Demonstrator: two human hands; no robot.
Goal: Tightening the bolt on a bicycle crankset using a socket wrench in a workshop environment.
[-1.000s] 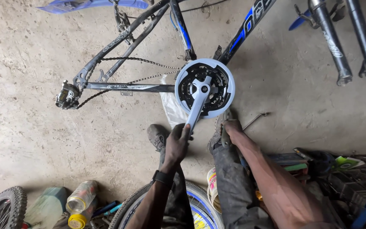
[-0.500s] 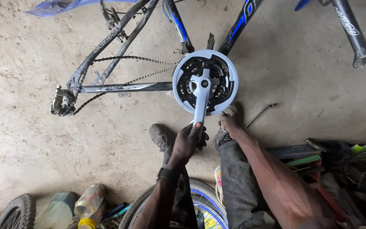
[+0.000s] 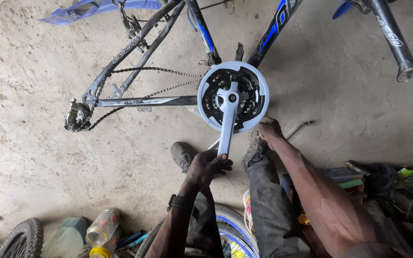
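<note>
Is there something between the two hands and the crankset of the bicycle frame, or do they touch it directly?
Nothing visible stands between them. The left hand grips the lower end of the pale crank arm directly, and the right hand rests against the lower right edge of the chainring guard.

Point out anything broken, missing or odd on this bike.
The bike frame has no rear wheel: the chain sags slack toward the empty dropout and derailleur. The crank arm carries no pedal where the left hand holds it.
</note>
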